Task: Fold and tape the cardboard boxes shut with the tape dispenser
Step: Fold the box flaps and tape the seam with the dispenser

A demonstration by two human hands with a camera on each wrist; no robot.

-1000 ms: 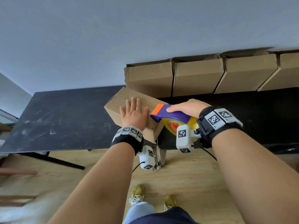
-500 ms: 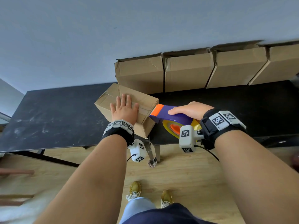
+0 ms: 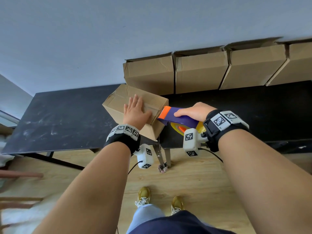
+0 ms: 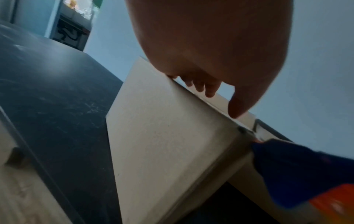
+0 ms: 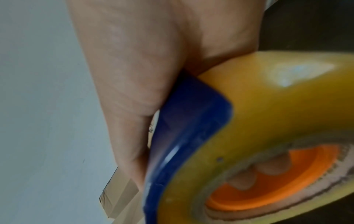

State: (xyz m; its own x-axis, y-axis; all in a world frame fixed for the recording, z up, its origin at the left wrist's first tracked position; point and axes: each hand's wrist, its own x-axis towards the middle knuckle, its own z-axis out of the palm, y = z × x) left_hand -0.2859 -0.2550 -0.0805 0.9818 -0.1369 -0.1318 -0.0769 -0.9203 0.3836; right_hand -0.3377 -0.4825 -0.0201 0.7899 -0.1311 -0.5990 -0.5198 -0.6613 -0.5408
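A small closed cardboard box (image 3: 118,100) (image 4: 168,151) sits askew at the front edge of the black table (image 3: 64,115). My left hand (image 3: 135,110) (image 4: 210,45) lies flat on its top with straight fingers, pressing it down. My right hand (image 3: 195,110) (image 5: 138,75) grips the tape dispenser (image 3: 179,118) (image 5: 191,136), purple with an orange nose and a yellow tape roll (image 5: 268,106). The orange nose touches the box's right end near the top edge. Fingers show through the roll's orange core.
Several open cardboard boxes (image 3: 199,71) stand in a row along the grey wall at the back of the table. The table's left half (image 3: 50,119) is bare dark surface. Wooden floor (image 3: 194,183) and my shoes lie below the table edge.
The dispenser's nose has moved from the box's top down onto its right end. My left hand stays flat on the box. The head view has shifted slightly.
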